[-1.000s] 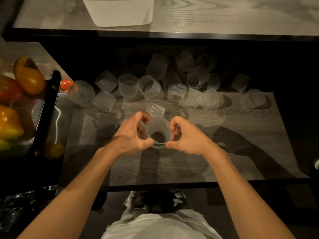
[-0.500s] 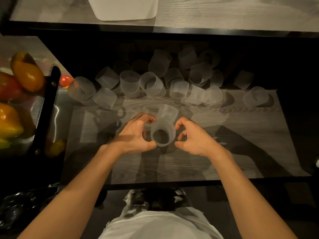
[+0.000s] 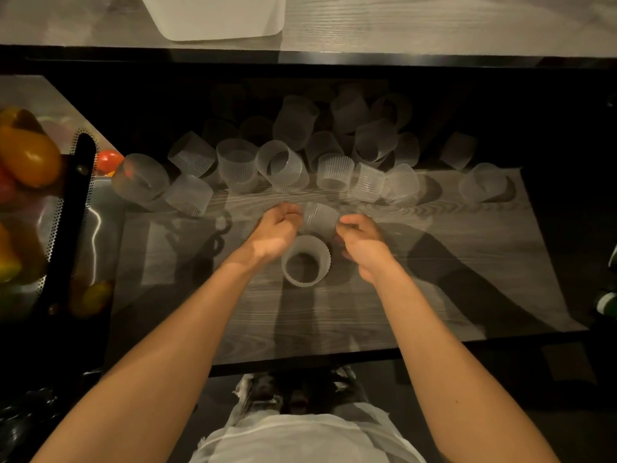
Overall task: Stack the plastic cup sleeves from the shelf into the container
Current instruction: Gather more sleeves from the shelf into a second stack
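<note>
A ribbed translucent cup sleeve (image 3: pixel 321 216) stands on the lower wooden shelf (image 3: pixel 434 282). My left hand (image 3: pixel 275 230) curls its fingers against the sleeve's left side, and my right hand (image 3: pixel 362 243) pinches its right side. Just in front of it, between my wrists, another sleeve (image 3: pixel 305 264) stands upright with its opening towards me, and neither hand holds it. Several more sleeves (image 3: pixel 335 167) lie jumbled along the dark back of the shelf. The white container (image 3: pixel 213 23) sits on the upper shelf, at the top of the view.
The upper shelf's black front edge (image 3: pixel 367 60) overhangs the sleeve pile. At the left a perforated metal basket (image 3: pixel 53 228) holds yellow and red peppers (image 3: pixel 28 155). One sleeve (image 3: pixel 482 187) lies apart at the right.
Both hands let go of the near sleeve, which now stands on the shelf. They moved forward and closed on the sleeve behind it.
</note>
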Action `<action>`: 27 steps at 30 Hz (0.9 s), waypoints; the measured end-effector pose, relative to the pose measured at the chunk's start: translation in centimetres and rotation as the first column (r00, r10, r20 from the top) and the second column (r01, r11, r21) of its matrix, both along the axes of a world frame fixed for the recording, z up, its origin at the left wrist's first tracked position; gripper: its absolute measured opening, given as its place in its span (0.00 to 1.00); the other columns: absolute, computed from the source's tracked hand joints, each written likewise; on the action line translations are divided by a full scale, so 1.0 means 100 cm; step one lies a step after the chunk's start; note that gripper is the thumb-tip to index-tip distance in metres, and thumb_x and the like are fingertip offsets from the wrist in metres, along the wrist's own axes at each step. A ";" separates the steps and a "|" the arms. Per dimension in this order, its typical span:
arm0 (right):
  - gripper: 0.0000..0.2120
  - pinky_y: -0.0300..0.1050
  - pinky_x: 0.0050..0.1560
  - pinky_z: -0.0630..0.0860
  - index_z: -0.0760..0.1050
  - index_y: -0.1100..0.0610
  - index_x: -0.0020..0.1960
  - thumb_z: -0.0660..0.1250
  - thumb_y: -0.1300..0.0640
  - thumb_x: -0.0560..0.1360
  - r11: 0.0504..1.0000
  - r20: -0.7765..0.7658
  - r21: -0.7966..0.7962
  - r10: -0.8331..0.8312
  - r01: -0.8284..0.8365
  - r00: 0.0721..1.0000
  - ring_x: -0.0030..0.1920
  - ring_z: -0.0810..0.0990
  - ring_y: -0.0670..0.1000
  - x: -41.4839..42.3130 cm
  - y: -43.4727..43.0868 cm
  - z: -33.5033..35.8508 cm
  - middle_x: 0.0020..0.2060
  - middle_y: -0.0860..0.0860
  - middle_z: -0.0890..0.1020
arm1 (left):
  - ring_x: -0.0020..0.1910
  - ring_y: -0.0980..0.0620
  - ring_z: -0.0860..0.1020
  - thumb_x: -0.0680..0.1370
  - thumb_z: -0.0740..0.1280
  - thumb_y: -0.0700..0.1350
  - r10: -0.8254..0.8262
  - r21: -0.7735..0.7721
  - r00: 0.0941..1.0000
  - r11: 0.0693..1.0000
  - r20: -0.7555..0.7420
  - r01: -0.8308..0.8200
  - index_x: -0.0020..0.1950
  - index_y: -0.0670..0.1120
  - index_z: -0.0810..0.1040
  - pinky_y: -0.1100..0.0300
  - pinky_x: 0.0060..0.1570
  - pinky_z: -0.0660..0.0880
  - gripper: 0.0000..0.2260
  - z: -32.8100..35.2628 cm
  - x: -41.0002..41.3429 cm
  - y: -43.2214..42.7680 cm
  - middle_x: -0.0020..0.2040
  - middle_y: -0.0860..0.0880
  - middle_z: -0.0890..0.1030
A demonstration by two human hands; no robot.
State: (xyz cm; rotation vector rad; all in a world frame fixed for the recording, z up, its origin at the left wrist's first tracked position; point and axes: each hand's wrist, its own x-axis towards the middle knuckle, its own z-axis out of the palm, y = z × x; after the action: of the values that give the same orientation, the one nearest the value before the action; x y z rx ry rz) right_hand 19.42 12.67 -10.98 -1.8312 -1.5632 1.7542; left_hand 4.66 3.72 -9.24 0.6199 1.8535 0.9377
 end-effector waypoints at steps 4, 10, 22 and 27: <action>0.14 0.37 0.48 0.77 0.76 0.55 0.61 0.73 0.58 0.77 0.981 -0.178 0.189 -0.013 0.047 0.984 0.48 0.79 0.45 -0.001 0.000 0.025 0.53 0.50 0.81 | 0.56 0.52 0.80 0.77 0.70 0.38 0.091 0.161 0.991 0.981 0.095 -0.105 0.67 0.45 0.73 0.67 0.50 0.76 0.19 0.017 -0.001 0.003 0.57 0.49 0.79; 0.28 0.50 0.62 0.81 0.72 0.53 0.66 0.78 0.66 0.70 0.952 -0.363 0.213 0.286 -0.220 0.887 0.53 0.80 0.51 0.016 0.004 0.065 0.55 0.54 0.78 | 0.53 0.56 0.84 0.70 0.79 0.37 -0.099 0.266 0.992 0.961 0.073 0.077 0.66 0.47 0.76 0.63 0.48 0.81 0.27 0.057 -0.019 -0.024 0.56 0.51 0.83; 0.27 0.50 0.53 0.79 0.64 0.44 0.56 0.79 0.55 0.69 0.685 0.101 0.279 0.676 -0.673 0.730 0.51 0.79 0.44 0.034 -0.026 0.064 0.54 0.49 0.80 | 0.60 0.62 0.75 0.62 0.82 0.51 -0.367 0.036 0.894 0.921 -0.258 0.389 0.61 0.58 0.73 0.58 0.54 0.76 0.31 0.031 -0.015 -0.055 0.59 0.60 0.78; 0.28 0.56 0.52 0.81 0.61 0.44 0.59 0.76 0.59 0.70 0.630 0.206 0.293 0.693 -0.719 0.691 0.55 0.79 0.52 0.030 -0.028 0.061 0.57 0.51 0.75 | 0.65 0.59 0.74 0.62 0.80 0.54 -0.392 -0.017 0.873 0.914 -0.290 0.405 0.66 0.58 0.72 0.52 0.64 0.75 0.35 0.018 -0.011 -0.055 0.63 0.59 0.75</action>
State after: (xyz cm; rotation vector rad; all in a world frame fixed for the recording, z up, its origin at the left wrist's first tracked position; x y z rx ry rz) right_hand 22.38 9.87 -4.89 -1.1653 -2.6883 1.4612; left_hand 3.59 -1.77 -7.44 1.1705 1.8545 0.6364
